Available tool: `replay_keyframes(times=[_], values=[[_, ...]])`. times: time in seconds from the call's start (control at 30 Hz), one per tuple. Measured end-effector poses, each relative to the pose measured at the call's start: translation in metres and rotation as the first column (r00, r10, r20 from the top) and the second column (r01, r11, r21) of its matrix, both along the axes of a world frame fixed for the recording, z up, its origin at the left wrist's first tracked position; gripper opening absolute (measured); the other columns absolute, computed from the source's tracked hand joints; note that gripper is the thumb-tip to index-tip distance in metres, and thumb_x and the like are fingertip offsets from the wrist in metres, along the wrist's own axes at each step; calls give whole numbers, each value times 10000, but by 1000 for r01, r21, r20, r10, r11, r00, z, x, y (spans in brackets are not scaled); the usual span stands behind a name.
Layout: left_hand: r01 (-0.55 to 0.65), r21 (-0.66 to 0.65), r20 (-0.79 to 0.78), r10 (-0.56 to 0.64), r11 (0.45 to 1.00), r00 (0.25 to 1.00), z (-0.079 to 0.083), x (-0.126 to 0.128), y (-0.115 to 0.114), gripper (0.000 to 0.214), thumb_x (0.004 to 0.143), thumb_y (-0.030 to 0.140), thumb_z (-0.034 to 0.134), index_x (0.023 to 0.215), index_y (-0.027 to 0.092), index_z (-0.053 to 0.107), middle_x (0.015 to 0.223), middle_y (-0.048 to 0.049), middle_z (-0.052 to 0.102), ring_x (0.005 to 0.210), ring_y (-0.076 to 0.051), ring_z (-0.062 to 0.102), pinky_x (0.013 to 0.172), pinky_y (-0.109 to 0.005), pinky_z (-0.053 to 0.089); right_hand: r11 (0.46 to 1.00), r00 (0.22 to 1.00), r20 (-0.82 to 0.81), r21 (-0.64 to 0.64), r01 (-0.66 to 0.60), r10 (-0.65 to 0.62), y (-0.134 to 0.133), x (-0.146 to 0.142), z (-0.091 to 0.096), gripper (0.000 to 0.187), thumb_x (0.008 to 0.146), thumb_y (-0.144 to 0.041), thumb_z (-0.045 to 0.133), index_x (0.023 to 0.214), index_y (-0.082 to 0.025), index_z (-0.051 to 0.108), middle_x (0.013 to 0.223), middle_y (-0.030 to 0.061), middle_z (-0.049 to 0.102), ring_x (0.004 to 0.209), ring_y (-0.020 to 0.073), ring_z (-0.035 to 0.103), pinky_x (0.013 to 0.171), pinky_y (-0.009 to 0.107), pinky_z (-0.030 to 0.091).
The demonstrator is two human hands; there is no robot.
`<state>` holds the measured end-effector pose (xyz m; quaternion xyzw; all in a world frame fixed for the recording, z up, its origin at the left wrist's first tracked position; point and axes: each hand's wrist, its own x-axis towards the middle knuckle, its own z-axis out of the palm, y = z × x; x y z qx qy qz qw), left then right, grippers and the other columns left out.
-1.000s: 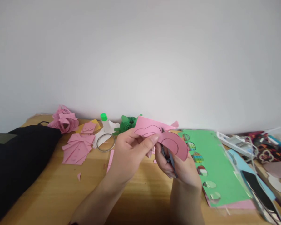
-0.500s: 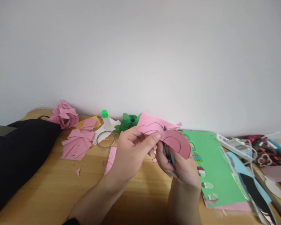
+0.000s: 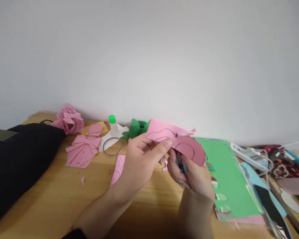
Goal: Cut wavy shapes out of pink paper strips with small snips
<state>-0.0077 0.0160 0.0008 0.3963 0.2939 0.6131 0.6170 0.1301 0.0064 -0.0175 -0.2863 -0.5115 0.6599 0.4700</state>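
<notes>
My left hand (image 3: 139, 162) pinches a pink paper sheet (image 3: 161, 132) with dark curved lines drawn on it, thumb on its front. A partly cut curved flap of that paper (image 3: 190, 152) hangs to the right. My right hand (image 3: 195, 176) is closed round a pair of dark-handled scissors (image 3: 181, 162), whose blades reach up into the paper just under the flap. Both hands are held above the wooden table (image 3: 64, 196), close together.
A black bag (image 3: 17, 159) lies at the left. Pink paper shapes (image 3: 82, 151), a pink paper flower (image 3: 69, 119), a metal ring (image 3: 112, 147), a green-capped glue bottle (image 3: 112, 124) and a green paper piece (image 3: 137, 127) sit behind. Green card with holes (image 3: 226, 176) and craft clutter (image 3: 276, 159) lie right.
The scissors have worked further along the drawn curve, and the cut flap has swung a little right and down. Both hands stay in the same spot; the view has tipped slightly.
</notes>
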Motion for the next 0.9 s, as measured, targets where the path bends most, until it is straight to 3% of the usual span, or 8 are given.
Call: replay_keyframes(times=[0.23,0.63,0.9], values=[[-20,0,-59,20,1000,998,1,0,0,203,831,234,672,636,187,642,548,31,634,458,-83,523,472,-216,483,1000,1000,3,-2,7,-7,1,0,0,359,995,-513,439,822,-208,514,448,-123,307,329,54,178,313,157,167],[-33,18,-30,34,999,999,0,-1,-1,205,838,179,674,634,189,662,538,44,612,476,-71,540,479,-192,491,1000,1000,8,-16,-9,9,3,1,4,345,994,-501,468,826,-205,520,438,-129,306,320,44,151,302,145,162],[-109,8,-86,110,994,990,-1,-3,0,242,824,194,685,588,185,633,506,44,551,465,-84,530,444,-207,470,998,998,8,13,-56,55,3,5,2,364,987,-523,467,860,-191,541,444,-127,304,323,43,141,311,160,140]])
